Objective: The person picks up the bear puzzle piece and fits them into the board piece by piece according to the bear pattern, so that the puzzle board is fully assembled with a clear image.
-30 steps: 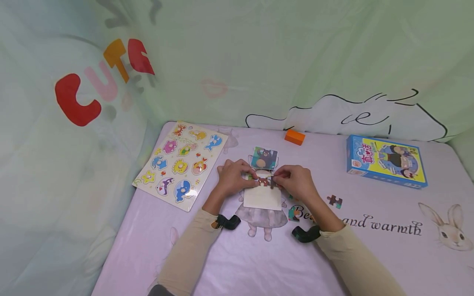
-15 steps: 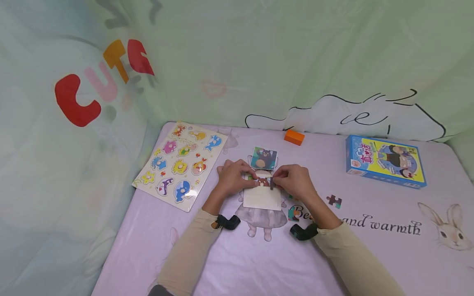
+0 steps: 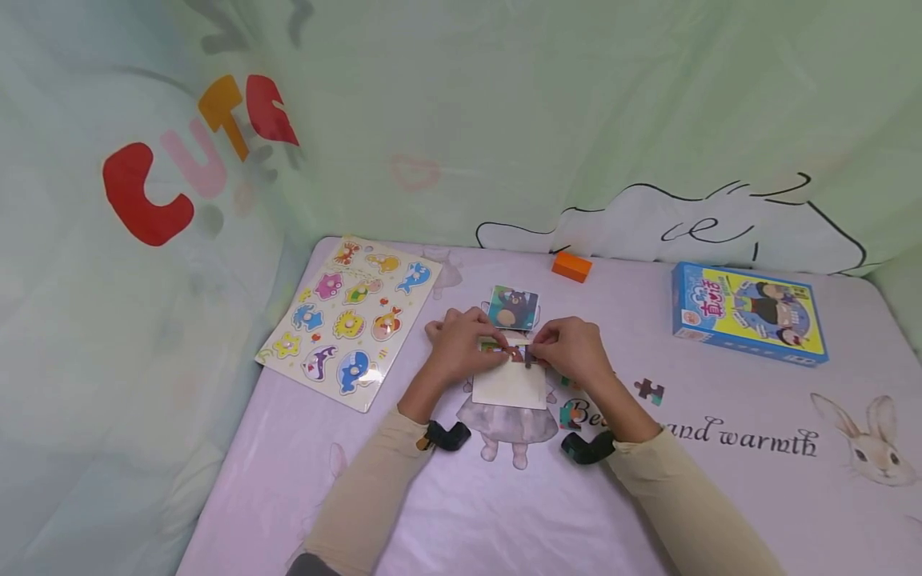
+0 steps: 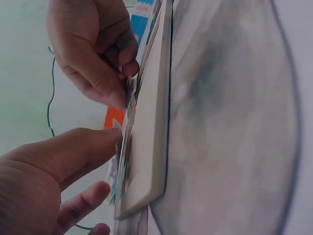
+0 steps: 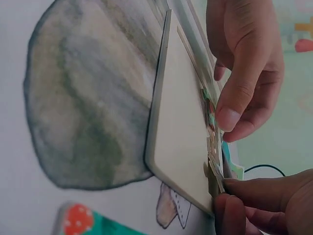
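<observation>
The table is spread with a pale lilac cloth (image 3: 504,520), printed with a rabbit (image 3: 882,452) and black lettering (image 3: 745,440) toward the right. Green drapes (image 3: 432,96) hang behind it; on the pale left side runs a word in coloured letters (image 3: 147,196). In the middle of the table lies a small cream puzzle tray (image 3: 509,390), pieces (image 3: 515,354) along its far edge. The person's left hand (image 3: 461,346) touches these, thumb apart from the other fingers, while the right hand (image 3: 576,350) pinches a dark piece (image 3: 529,357) between thumb and finger at the row's right end. Just beyond the tray is a bear picture card (image 3: 515,309). Loose pieces (image 3: 650,391) lie to the right. An orange block (image 3: 572,267) sits near the back edge, a blue box (image 3: 749,314) far right, and an animal board (image 3: 406,304) slants at left.
</observation>
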### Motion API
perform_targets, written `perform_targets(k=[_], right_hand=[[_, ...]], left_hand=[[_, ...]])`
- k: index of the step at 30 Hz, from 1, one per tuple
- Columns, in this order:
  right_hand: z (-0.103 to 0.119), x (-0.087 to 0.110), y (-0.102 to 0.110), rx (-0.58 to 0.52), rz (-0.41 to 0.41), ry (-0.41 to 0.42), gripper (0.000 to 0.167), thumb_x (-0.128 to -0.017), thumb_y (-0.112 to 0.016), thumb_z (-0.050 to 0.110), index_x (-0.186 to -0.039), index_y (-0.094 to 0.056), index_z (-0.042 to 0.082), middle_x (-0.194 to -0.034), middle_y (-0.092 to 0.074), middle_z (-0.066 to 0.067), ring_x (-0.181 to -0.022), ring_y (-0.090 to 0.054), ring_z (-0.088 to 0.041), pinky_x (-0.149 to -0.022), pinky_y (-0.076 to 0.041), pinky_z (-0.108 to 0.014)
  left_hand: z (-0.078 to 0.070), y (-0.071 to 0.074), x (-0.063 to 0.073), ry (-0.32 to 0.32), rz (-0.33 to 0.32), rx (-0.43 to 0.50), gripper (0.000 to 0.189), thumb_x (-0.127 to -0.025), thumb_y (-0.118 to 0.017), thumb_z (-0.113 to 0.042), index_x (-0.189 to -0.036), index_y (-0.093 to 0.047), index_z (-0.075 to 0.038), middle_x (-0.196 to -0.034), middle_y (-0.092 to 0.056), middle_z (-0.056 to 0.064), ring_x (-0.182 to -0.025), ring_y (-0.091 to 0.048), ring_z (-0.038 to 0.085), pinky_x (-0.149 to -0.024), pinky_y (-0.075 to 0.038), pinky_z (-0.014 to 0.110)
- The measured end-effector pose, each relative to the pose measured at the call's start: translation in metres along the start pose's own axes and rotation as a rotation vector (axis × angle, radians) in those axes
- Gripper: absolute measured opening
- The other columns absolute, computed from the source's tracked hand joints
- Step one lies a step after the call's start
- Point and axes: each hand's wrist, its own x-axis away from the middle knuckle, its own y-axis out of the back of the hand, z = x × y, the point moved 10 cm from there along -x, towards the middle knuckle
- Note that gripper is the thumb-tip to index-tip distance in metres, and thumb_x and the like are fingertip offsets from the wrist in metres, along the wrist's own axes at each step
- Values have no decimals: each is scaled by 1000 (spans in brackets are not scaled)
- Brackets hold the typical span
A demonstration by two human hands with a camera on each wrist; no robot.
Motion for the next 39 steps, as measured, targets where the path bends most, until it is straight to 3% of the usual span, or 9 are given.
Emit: perform_targets(k=[6, 16, 24, 32, 39], right_hand=[[-3, 0, 0, -7, 6, -3, 18, -92, -76, 23, -91, -76, 5, -71, -69, -5, -62, -58, -17, -54, -46, -26], [-4, -2, -2, -14, 20, -10, 16, -91, -77, 22, -87, -75, 6, -68, -68, -4, -61, -57, -18, -54, -43, -27], [-3, -1, -1, -8, 34, -5, 16, -92, -76, 23, -89, -75, 7, -68, -67, -4, -61, -57, -17, -53, -42, -26], [-2, 2, 1, 5, 85, 27, 14, -89, -79, 18, -99, -78, 8, -82, -72, -7, -77, -58, -22, -62, -47, -27], [-4, 2, 1, -5, 76, 37, 17, -87, -81, 19, -100, -80, 8, -81, -70, -6, -80, -56, -23, -61, -47, -27]], left_hand=[[-16, -3, 2, -47, -2, -10, 6, -87, -80, -42, -93, -79, -40, -108, -62, -13, -105, -50, 19, -91, -29, 56], [-18, -10, 0, -43, -19, 13, 8, -87, -79, -47, -91, -80, -40, -105, -62, -14, -100, -51, 18, -91, -30, 55], [-18, -13, -5, 22, -6, 14, 7, -86, -80, -46, -87, -78, -40, -105, -62, -14, -105, -52, 20, -93, -29, 59], [-18, -12, -7, 68, 27, 44, 6, -84, -83, -43, -87, -79, -39, -106, -62, -13, -106, -51, 20, -95, -26, 58], [-18, -15, -8, 102, 43, 70, 7, -83, -84, -43, -86, -80, -39, -105, -62, -12, -106, -49, 21, -95, -25, 59]])
